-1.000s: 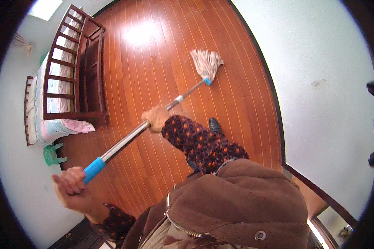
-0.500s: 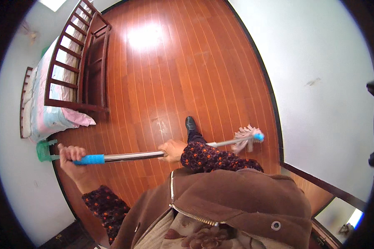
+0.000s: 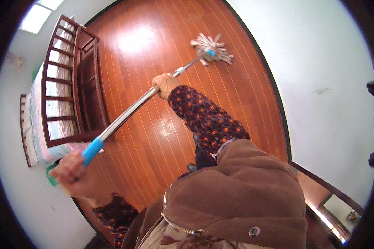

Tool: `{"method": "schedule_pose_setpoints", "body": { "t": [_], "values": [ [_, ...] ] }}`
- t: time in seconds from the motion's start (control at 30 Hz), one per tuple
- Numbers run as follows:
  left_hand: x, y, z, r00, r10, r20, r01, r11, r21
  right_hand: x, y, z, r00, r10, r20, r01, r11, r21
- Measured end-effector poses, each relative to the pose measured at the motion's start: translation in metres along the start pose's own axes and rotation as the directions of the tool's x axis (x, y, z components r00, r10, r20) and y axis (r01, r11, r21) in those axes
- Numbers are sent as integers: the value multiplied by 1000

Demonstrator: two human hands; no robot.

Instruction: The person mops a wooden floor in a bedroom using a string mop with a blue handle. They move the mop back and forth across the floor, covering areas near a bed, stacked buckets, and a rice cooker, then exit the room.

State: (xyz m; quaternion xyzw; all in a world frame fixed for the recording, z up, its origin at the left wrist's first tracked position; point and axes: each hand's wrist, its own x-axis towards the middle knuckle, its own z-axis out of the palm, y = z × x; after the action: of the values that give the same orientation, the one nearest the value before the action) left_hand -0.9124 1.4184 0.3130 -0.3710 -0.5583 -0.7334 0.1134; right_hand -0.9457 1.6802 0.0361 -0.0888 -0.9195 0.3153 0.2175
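A mop [image 3: 131, 111] with a metal pole stretches diagonally across the view, from lower left to upper right. My left hand [image 3: 72, 172], smeared by motion, is closed round the end of its blue grip. Farther up the pole, just short of a pale collar, my right hand [image 3: 165, 84] wraps round the metal, the arm stretched forward. The mop head [image 3: 214, 49], pale pinkish strands fanned out round a blue socket, lies on the reddish wooden floor [image 3: 153, 137] at the far right.
A bed with a dark slatted wooden footboard [image 3: 61, 98] and pastel bedding stands at the left, beside a white wall. Part of a green object [image 3: 51, 176] shows behind my left hand. A pale wall [image 3: 320, 79] with a black skirting line bounds the right side; a doorway opens at lower right.
The mop head has swung from beside me on the right to far ahead on the floor. My right hand has reached forward with the pole; my left has dropped slightly nearer me.
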Motion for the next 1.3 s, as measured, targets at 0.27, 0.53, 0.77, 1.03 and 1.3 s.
{"method": "schedule_pose_setpoints", "body": {
  "t": [0.27, 0.53, 0.77, 1.03, 1.3],
  "values": [
    [63, -77, 83, 966, -179, 188, 159, 980, 120, 41, 79, 44, 961, 197, -195, -157, 967, 202],
    [167, -84, 11, 872, -443, 207, 455, 890, -10, -21, -5, 40, 936, 320, -148, -277, 927, 254],
    [116, -182, -96, 654, -756, -18, 744, 638, 197, -124, -82, 130, 719, 462, 520, -492, 866, -90],
    [127, -214, -248, 510, -856, 85, 834, 468, -292, -114, -147, 169, 528, 316, 788, -508, 861, -5],
    [199, -241, -353, 743, -669, -3, 563, 628, -538, 76, -143, 154, 787, 194, 586, -243, 970, 6]
  ]
}}
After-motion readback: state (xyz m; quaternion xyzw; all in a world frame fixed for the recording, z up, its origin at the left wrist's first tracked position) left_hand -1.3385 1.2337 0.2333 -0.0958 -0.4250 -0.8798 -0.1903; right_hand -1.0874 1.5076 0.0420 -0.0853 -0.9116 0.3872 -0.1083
